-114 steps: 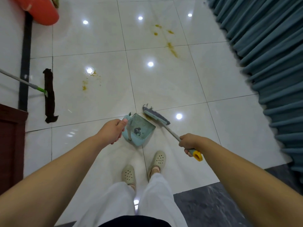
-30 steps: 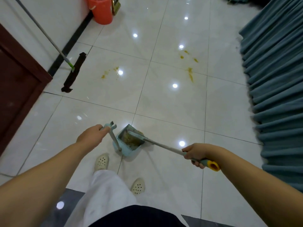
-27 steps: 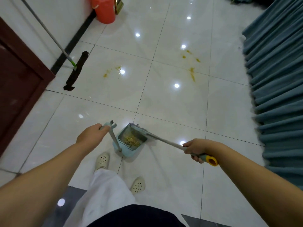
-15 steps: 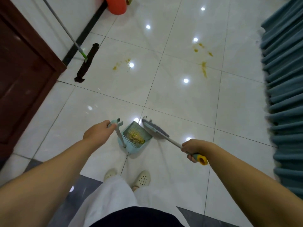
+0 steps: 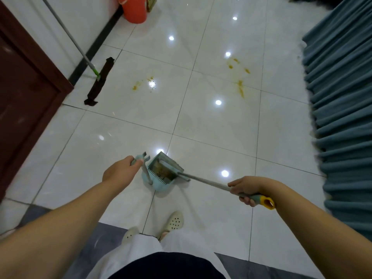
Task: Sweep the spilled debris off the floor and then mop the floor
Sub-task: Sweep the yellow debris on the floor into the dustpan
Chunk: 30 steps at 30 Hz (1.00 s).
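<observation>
Nearest me, my left hand (image 5: pixel 120 172) curls around the top of the pale blue plastic dustpan's (image 5: pixel 161 176) upright handle, and my right hand (image 5: pixel 246 190) grips the grey metal broom handle with the yellow end (image 5: pixel 211 183), whose head sits in the mouth of the pan. The dustpan stands on the glossy white tiled floor (image 5: pixel 211 127) just ahead of my feet, and yellowish-brown debris lies inside it, so I judge the sweeping partly done. Farther out, two patches of yellow spilled debris wait on the tiles: one (image 5: pixel 144 83) toward the left, another (image 5: pixel 239 79) toward the right, well apart from the pan. Mopping has not begun, I think: the flat mop with the dark cloth head and green-tipped grey pole (image 5: pixel 99 81) leans against the wall at the left, near the left patch. Beside it stands a dark brown wooden door (image 5: pixel 24 93); beyond, an orange plastic bucket (image 5: pixel 132 9) sits by the wall. The teal pleated curtain (image 5: pixel 342 87) along the right edge crowds the right patch a little.
</observation>
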Each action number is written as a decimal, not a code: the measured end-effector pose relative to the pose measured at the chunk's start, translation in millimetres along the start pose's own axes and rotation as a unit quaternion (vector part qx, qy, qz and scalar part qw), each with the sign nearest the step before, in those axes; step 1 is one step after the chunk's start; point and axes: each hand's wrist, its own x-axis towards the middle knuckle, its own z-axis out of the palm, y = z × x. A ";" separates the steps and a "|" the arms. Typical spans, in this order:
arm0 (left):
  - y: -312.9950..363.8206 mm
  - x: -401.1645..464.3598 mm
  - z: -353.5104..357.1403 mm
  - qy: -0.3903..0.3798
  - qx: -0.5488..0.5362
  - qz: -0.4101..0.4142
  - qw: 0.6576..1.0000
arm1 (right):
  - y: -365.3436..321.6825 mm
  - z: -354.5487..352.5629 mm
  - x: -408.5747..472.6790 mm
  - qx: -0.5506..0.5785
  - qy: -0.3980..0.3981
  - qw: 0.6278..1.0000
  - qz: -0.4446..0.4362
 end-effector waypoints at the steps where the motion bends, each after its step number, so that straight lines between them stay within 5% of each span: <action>1: -3.4 -1.9 -1.3 0.005 -0.008 -0.004 1.000 | -1.3 1.2 -2.1 0.002 0.005 1.000 -0.001; 10: -34.3 -7.0 -15.5 0.030 0.022 0.011 0.999 | -21.7 28.4 17.1 0.074 0.059 0.996 -0.006; 21: -65.2 -5.9 -16.8 -0.026 0.008 0.028 0.999 | -7.6 106.0 8.3 0.046 -0.012 0.998 0.039; 30: -81.7 -16.7 -25.2 -0.009 -0.006 0.041 0.999 | 5.0 108.8 -14.1 0.042 0.037 0.998 0.022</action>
